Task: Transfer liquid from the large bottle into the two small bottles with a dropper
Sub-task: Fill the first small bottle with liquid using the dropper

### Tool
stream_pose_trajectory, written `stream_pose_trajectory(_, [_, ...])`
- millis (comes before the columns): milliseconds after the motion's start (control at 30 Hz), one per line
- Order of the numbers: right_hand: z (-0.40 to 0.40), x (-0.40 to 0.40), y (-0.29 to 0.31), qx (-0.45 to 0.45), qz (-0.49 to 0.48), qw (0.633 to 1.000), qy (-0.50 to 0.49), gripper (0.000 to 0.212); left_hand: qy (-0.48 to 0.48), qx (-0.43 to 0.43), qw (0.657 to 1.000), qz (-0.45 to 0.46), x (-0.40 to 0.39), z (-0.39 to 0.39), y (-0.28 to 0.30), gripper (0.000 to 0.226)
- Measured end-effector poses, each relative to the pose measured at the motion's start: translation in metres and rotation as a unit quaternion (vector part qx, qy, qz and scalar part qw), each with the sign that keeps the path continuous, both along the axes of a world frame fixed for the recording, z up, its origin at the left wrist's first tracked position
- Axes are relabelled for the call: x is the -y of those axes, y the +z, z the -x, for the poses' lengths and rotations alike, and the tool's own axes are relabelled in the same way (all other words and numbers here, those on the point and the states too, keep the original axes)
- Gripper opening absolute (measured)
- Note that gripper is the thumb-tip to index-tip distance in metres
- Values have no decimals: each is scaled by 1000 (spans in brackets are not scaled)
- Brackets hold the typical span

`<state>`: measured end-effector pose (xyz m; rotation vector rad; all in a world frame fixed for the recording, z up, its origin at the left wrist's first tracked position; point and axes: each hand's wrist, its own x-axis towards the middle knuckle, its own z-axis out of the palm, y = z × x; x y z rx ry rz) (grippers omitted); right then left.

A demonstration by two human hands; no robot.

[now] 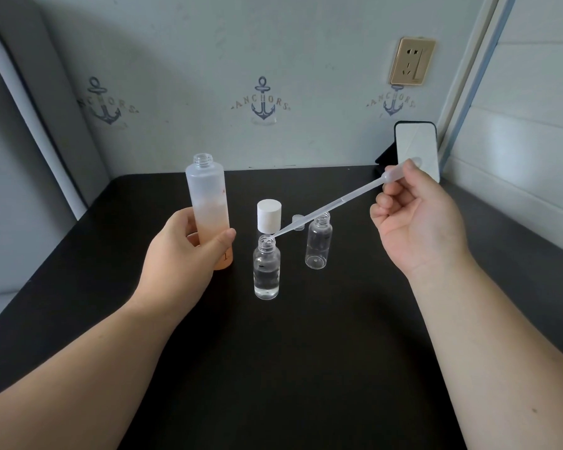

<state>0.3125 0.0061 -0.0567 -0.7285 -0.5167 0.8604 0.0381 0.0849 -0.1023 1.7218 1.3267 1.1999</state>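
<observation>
A home room: anchor-print wallpaper (262,100), wall socket (411,61), black table (290,352).

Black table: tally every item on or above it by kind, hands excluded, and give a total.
Tall frosted plastic bottle: 1
Small clear bottles: 2
Translucent plastic dropper: 1
White cylindrical cap: 1
Small clear cap: 1
Phone propped on stand: 1
Total: 7

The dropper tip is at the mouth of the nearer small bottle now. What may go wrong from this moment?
1. The dropper comes in at a slant and its tip sits at the rim of the nearer small bottle, so liquid may run down the outside.
2. No hand steadies that bottle; a push from the tip might tip it.
3. The large bottle is uncapped in the left hand; tilting it may spill.
</observation>
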Motion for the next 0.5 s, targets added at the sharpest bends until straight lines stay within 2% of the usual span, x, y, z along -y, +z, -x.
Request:
stream_pose_trajectory(133, [0,1,0,7,-2,1000,2,29,28,52,998,-20,11,6,8,38])
stream_pose_trajectory(300, [1,1,0,8,-14,1000,5,22,78,2,990,-120,20,9,15,34])
stream_pose_trajectory(400, [2,2,-1,16,-14,1000,6,23,60,7,983,-174,28,9,16,28])
stream_pose_trajectory(500, [2,2,-1,15,-14,1000,7,25,22,27,984,-175,33,9,16,24])
